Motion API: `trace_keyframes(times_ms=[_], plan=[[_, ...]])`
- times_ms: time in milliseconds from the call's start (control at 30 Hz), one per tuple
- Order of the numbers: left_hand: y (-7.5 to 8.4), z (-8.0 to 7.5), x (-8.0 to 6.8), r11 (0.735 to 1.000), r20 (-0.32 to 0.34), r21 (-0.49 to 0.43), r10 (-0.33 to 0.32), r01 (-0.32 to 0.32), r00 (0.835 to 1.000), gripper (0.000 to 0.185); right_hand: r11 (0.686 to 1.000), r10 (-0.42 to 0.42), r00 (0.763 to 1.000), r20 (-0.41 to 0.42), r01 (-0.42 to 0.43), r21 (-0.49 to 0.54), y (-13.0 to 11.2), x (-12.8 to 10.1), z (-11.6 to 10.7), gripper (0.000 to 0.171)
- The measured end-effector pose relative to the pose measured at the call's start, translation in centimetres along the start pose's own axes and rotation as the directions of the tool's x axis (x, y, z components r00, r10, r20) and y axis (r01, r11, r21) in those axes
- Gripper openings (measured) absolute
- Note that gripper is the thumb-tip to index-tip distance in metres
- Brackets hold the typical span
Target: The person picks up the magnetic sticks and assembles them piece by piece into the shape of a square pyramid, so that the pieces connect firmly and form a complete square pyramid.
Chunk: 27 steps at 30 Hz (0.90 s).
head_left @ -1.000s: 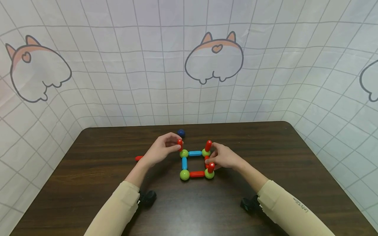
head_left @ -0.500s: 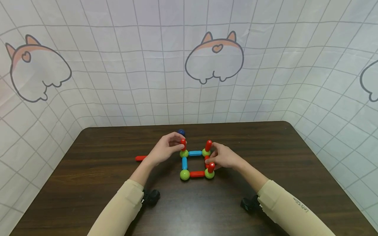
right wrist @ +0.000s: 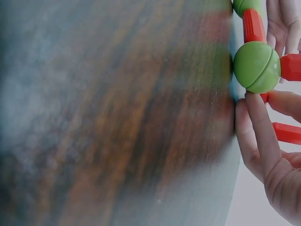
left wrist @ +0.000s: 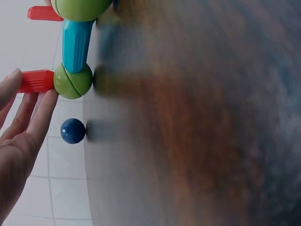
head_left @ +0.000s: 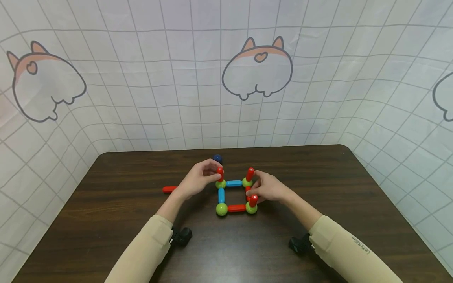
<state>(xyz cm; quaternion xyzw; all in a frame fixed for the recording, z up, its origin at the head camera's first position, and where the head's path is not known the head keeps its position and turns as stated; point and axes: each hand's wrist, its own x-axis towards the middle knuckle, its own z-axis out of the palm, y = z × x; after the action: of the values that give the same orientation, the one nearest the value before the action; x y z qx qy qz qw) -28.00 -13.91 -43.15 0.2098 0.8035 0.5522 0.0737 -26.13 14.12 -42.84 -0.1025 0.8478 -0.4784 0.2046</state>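
Observation:
A square of green balls and rods lies on the table, with two blue rods and two red rods as its sides. My left hand (head_left: 199,179) pinches a red rod (head_left: 220,173) that stands upright on the back-left green ball (head_left: 221,184); in the left wrist view this rod (left wrist: 36,81) meets the ball. On the square's right side, my right hand (head_left: 269,188) grips the red side rod (head_left: 248,193), its fingertips beside the front-right ball (right wrist: 257,67). Upright red rods top the back-right ball (head_left: 247,182) and the front-right one. The front-left ball (head_left: 221,209) bears no upright rod.
Behind the left hand sits a dark blue ball (head_left: 217,158). A loose red rod (head_left: 169,189) lies left of the square, partly hidden by the left wrist. The dark wooden table (head_left: 106,220) ends at a wall covered in grid-patterned cloth (head_left: 159,90).
My left hand has moved slightly right, bringing the red rod from beside the back-left ball to upright on top of it. The right hand stays in place.

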Motion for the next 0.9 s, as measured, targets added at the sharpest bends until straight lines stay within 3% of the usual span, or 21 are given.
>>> trace_keyframes(times_ms=[500, 800, 900], plan=[[0.3, 0.0, 0.0, 1.000, 0.005, 0.018, 0.001, -0.001, 1.000, 0.032, 1.000, -0.004, 1.000, 0.010, 0.004, 0.004, 0.1, 0.1, -0.1, 0.079], [3.3, 0.0, -1.2, 1.000, 0.015, 0.015, 0.005, -0.006, 1.000, 0.028, 1.000, -0.016, 1.000, 0.021, 0.016, -0.001, 0.1, 0.0, -0.1, 0.084], [2.5, 0.0, -1.0, 1.000, 0.010, 0.012, 0.012, -0.012, 1.000, 0.028, 1.000, -0.020, 1.000, 0.022, 0.020, 0.009, 0.1, 0.1, -0.2, 0.082]])
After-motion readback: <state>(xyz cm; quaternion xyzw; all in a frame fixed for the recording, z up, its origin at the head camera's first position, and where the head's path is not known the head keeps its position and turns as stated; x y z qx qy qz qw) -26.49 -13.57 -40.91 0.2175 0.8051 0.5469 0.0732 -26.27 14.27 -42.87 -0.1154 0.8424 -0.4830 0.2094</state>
